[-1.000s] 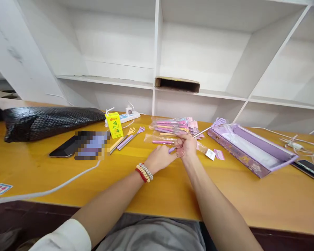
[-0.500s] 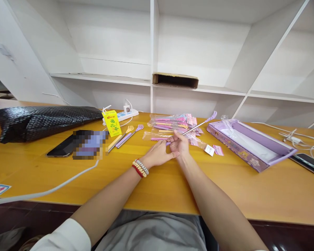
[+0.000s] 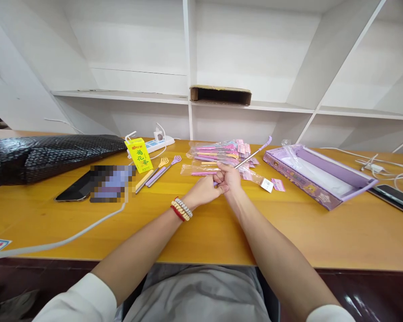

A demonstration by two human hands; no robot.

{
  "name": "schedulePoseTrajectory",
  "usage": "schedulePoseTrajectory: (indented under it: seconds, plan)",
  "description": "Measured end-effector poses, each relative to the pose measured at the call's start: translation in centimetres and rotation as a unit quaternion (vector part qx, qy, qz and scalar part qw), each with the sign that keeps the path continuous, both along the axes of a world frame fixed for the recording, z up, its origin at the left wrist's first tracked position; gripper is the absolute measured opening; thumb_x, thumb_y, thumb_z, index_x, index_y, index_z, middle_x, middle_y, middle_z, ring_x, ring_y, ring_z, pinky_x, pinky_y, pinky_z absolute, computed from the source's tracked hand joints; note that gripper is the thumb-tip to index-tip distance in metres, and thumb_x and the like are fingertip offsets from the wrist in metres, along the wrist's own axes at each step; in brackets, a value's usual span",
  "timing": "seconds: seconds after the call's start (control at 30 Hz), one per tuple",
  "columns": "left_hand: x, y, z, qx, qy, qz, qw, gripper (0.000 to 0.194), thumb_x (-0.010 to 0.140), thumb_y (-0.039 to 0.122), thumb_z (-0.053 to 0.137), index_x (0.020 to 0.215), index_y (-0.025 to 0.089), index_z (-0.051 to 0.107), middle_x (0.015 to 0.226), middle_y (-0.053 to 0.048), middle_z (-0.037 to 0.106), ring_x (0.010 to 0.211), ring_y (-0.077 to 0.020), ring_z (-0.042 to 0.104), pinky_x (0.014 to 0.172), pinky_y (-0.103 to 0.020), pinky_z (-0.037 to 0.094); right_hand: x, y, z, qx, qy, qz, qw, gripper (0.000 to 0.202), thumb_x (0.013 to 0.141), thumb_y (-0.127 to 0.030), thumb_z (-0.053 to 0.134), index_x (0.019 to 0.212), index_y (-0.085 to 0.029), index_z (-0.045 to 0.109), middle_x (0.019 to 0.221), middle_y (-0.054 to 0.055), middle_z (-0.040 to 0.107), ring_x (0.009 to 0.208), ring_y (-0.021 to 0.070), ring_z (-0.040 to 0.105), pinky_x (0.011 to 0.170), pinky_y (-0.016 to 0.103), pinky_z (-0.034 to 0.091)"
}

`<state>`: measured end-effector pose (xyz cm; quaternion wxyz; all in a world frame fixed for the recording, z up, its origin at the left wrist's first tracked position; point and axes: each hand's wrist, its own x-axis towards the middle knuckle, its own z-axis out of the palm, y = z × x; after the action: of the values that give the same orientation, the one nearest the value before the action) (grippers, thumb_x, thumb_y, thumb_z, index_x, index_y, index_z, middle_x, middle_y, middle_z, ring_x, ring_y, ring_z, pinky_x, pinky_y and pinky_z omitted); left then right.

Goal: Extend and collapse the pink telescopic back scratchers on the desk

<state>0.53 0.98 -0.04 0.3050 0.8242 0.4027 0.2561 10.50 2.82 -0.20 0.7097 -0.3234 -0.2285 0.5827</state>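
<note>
A back scratcher [image 3: 248, 159] with a purple claw head and a metal rod points up and to the right from my hands. My left hand [image 3: 206, 190] is closed around its purple handle, only a bit of which shows between the fingers. Pressed up against it, my right hand [image 3: 230, 180] is wrapped round the lower end of the rod. Just beyond my hands lie several back scratchers in clear wrappers [image 3: 218, 152] with pink cards. To the left, a yellow back scratcher [image 3: 152, 174] and a purple back scratcher [image 3: 164, 170] lie unwrapped on the table.
A purple display box [image 3: 322, 179] stands at the right, near a small white box [image 3: 266, 184] and a pink card [image 3: 278, 184]. Leftward are a yellow drink carton [image 3: 139, 155], a power strip [image 3: 159, 144], a phone [image 3: 75, 185] and a black bubble-wrapped parcel [image 3: 53, 156]. Shelves rise behind.
My left hand's thumb has folded in, and both hands now grip more tightly together. The back scratcher tilts slightly differently. The whole view has shifted a little.
</note>
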Motion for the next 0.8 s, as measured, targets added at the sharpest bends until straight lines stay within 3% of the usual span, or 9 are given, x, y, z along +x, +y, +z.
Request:
schedulePoseTrajectory:
  seconds: [0.17, 0.3, 0.43, 0.5, 0.6, 0.67, 0.8]
  plan:
    - [0.4, -0.3, 0.5, -0.003, 0.042, 0.018, 0.999, 0.036, 0.08, 0.051, 0.045, 0.073, 0.018, 0.056, 0.073, -0.002, 0.063, 0.067, -0.018, 0.058, 0.059, -0.026, 0.039, 0.7, -0.6, 1.6, -0.035, -0.003, -0.031, 0.999, 0.05, 0.056, -0.01, 0.066, 0.061, -0.023, 0.017, 0.035, -0.014, 0.018, 0.027, 0.0027, 0.017, 0.026, 0.018, 0.019]
    - [0.3, -0.5, 0.1, -0.011, 0.101, 0.057, 0.993, 0.054, 0.078, 0.068, 0.036, 0.057, 0.02, 0.047, 0.051, -0.001, 0.05, 0.05, -0.0165, 0.049, 0.048, -0.027, 0.03, 0.1, -0.9, 2.0, -0.036, -0.023, -0.07, 0.997, 0.046, 0.055, -0.006, 0.061, 0.061, -0.023, 0.018, 0.036, -0.014, 0.019, 0.027, 0.0027, 0.018, 0.026, 0.018, 0.019]
    - [-0.3, -0.3, -0.9, -0.02, 0.122, 0.077, 0.989, 0.057, 0.074, 0.073, 0.04, 0.051, 0.021, 0.041, 0.048, -0.001, 0.047, 0.046, -0.0152, 0.046, 0.046, -0.028, 0.027, 0.4, -0.8, 2.4, -0.045, -0.036, -0.113, 0.992, 0.041, 0.056, -0.004, 0.055, 0.061, -0.023, 0.019, 0.037, -0.013, 0.02, 0.026, 0.0031, 0.02, 0.027, 0.018, 0.019]
    - [-1.1, -0.1, -1.3, -0.005, 0.125, 0.095, 0.988, 0.056, 0.072, 0.073, 0.043, 0.05, 0.021, 0.04, 0.048, -0.001, 0.047, 0.047, -0.0153, 0.046, 0.047, -0.028, 0.027, 2.5, -0.7, 3.0, -0.053, -0.034, -0.146, 0.987, 0.039, 0.058, -0.004, 0.054, 0.06, -0.023, 0.02, 0.038, -0.013, 0.022, 0.026, 0.0039, 0.023, 0.027, 0.019, 0.019]
    - [-2.4, 0.0, -1.4, 0.011, 0.131, 0.132, 0.983, 0.055, 0.07, 0.073, 0.046, 0.052, 0.022, 0.042, 0.049, -0.001, 0.047, 0.05, -0.0157, 0.048, 0.049, -0.029, 0.028, 7.7, -0.7, 3.9, -0.063, 0.0, -0.223, 0.973, 0.038, 0.06, -0.003, 0.05, 0.06, -0.023, 0.017, 0.038, -0.012, 0.019, 0.027, 0.0036, 0.023, 0.027, 0.018, 0.019]
    - [-2.5, 0.0, -1.3, 0.014, 0.134, 0.152, 0.979, 0.056, 0.069, 0.075, 0.045, 0.053, 0.022, 0.044, 0.049, -0.001, 0.047, 0.05, -0.0157, 0.048, 0.05, -0.029, 0.029, 10.7, -0.7, 3.9, -0.02, 0.043, -0.248, 0.968, 0.04, 0.06, -0.001, 0.047, 0.06, -0.022, 0.014, 0.039, -0.012, 0.016, 0.028, 0.002, 0.015, 0.027, 0.016, 0.017]
    - [-1.2, -0.6, -1.1, 0.091, 0.134, 0.141, 0.977, 0.059, 0.07, 0.078, 0.039, 0.055, 0.022, 0.046, 0.05, -0.002, 0.048, 0.053, -0.0173, 0.049, 0.053, -0.031, 0.03, 11.8, -0.2, 2.4, -0.023, 0.113, -0.21, 0.971, 0.04, 0.058, 0.0, 0.044, 0.061, -0.021, 0.01, 0.04, -0.01, 0.009, 0.029, 0.0043, 0.012, 0.026, 0.018, 0.014]
